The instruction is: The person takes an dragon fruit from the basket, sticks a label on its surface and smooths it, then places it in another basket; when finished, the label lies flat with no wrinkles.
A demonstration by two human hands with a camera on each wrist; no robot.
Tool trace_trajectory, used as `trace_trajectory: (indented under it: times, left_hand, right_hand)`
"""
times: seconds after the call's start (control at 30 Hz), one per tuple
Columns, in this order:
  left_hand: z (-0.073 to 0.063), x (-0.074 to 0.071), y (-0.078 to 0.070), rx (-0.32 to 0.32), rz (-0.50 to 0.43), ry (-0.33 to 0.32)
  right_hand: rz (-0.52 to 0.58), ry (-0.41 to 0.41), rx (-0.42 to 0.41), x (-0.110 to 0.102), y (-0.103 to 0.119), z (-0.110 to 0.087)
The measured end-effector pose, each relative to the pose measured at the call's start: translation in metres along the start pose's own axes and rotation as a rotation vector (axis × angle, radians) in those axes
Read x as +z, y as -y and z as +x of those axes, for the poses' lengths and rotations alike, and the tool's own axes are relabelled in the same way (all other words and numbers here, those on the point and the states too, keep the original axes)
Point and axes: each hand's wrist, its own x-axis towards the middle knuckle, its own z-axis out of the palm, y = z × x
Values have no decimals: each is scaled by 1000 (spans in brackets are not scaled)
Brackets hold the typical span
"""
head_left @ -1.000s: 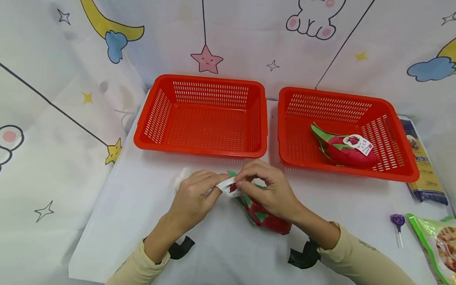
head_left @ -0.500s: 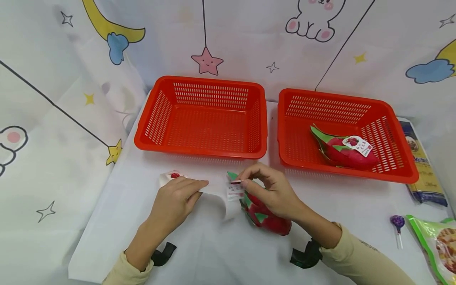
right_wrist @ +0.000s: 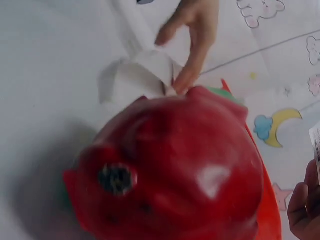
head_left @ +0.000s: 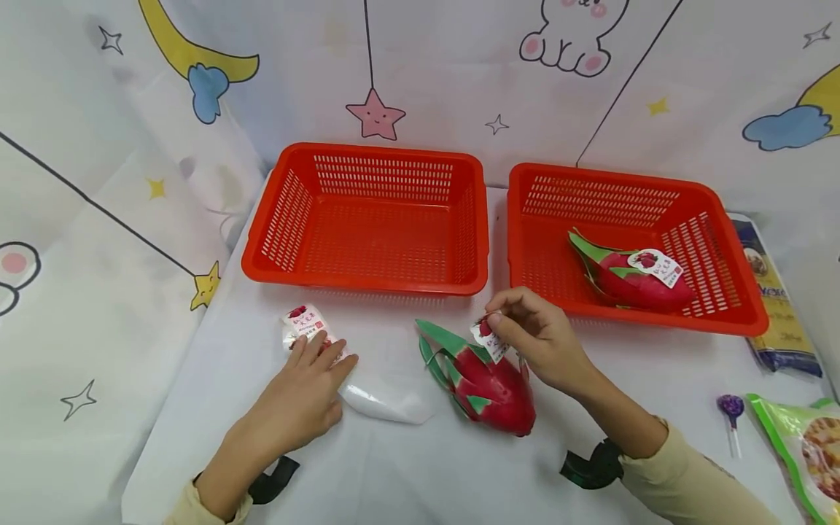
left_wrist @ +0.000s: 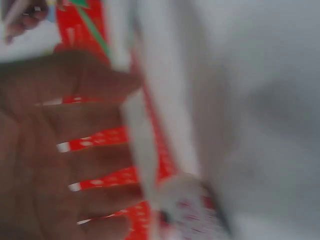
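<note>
My right hand (head_left: 541, 343) pinches a white sticker (head_left: 487, 335) with a red fruit print by its edge, between thumb and fingers. Just below the sticker lies a red dragon fruit (head_left: 505, 397) with green leaves, on the white table; it fills much of the right wrist view (right_wrist: 200, 150). My left hand (head_left: 289, 401) is over a sticker strip (head_left: 305, 319), fingers spread and fairly straight, partly covering its printed labels. Bare backing paper (head_left: 387, 401) curls out to the right of that hand. The left wrist view shows the spread fingers (left_wrist: 100, 162), blurred.
Two red plastic baskets stand at the back: the left basket (head_left: 364, 281) and the right basket (head_left: 590, 175), which holds a labelled dragon fruit (head_left: 646, 288). At the right are a yellow and blue packet (head_left: 784, 306), a purple lollipop (head_left: 731, 408) and a green-edged food bag (head_left: 803, 445).
The sticker has come off its strip into my right hand, which has moved right. My left hand has gone left and down with the strip, and its fingers have spread from a pinch.
</note>
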Motion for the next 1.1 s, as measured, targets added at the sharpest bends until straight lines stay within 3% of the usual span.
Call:
trace_trajectory:
  times: [0.1, 0.23, 0.33, 0.47, 0.6, 0.77, 0.9, 1.1]
  left_hand:
    - [7, -11, -14, 56, -54, 40]
    - [29, -17, -38, 121, -164, -109]
    - [50, -16, -60, 151, -371, -187]
    - [70, -13, -86, 136, -701, -164]
    - [83, -9, -102, 125, -828, -140]
    - [91, -4, -112, 158, -880, -156]
    - [93, -1, -112, 173, -923, -168]
    - [92, 8, -110, 80, -1090, -71]
  right_hand:
    - [-28, -24, 3, -9, -1, -5]
    - [-41, -22, 11, -15, 0, -8]
    - [-43, -13, 17, -17, 0, -12]
    - [-51, 0, 11, -16, 0, -18]
    - [-76, 2, -13, -15, 2, -23]
    - [-73, 31, -26, -12, 4, -25]
    - [-85, 50, 16, -12, 7, -27]
    - [-178, 67, 141, -20, 5, -39]
